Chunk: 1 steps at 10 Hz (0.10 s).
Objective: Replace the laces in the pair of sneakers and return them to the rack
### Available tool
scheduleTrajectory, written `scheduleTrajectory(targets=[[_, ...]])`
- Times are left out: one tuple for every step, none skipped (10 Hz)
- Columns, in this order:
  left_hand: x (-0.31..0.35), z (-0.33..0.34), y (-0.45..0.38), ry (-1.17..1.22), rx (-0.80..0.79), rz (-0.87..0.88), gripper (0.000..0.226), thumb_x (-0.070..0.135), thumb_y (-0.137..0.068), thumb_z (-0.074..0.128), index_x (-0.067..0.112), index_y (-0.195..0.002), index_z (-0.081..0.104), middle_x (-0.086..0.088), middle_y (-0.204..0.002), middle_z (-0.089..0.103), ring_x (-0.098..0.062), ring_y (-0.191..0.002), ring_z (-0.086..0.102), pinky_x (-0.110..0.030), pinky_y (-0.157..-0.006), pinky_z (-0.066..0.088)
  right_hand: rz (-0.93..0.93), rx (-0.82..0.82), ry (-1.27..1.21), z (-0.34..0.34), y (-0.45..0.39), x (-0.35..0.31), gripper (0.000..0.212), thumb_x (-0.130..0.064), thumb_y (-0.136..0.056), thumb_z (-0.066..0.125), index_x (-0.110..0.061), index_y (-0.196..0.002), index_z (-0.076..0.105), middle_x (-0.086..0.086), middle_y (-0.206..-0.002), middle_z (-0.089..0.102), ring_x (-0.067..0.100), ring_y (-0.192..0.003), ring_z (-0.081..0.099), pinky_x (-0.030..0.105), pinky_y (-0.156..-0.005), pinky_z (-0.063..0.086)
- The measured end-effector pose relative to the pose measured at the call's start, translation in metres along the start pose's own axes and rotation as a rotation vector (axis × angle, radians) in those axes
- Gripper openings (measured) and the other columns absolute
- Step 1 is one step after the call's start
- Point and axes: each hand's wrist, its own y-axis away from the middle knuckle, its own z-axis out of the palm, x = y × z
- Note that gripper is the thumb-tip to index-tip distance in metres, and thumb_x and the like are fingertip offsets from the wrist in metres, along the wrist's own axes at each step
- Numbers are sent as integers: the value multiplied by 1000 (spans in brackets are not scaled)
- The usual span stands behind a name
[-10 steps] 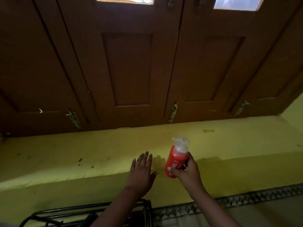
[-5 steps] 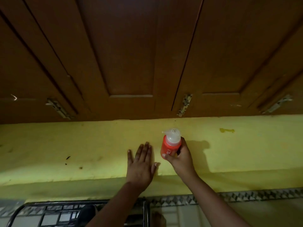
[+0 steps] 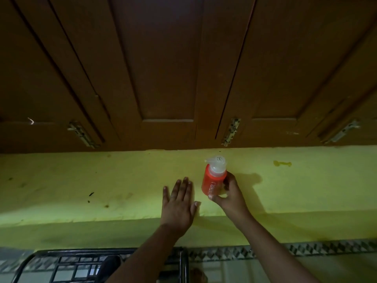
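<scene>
On yellow ledge (image 3: 81, 180), right hand (image 3: 230, 196) grips bottle (image 3: 213, 180); left hand (image 3: 178, 203) flat, fingers spread.

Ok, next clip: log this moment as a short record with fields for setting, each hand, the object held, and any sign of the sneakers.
setting: yellow ledge below brown wooden shutters
left hand: flat on the ledge, fingers spread, holding nothing
right hand: wrapped around the red bottle
bottle: upright on the ledge, white pump top, lettering unreadable
black metal rack: bottom left, below the ledge
sneakers: none clearly visible; a dark shape sits in the rack
laces: not visible
</scene>
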Motion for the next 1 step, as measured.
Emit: scheduleTrajectory(targets=[[0, -3, 0, 1, -43, 1, 73, 60, -85, -13, 18, -145, -20, 1, -151, -26, -18, -139, -24, -49, -113, -15, 26, 104, 121, -4, 23, 0, 85, -13, -74, 77, -17, -143, 27, 2, -144, 33, 21, -127, 41, 35, -101, 40]])
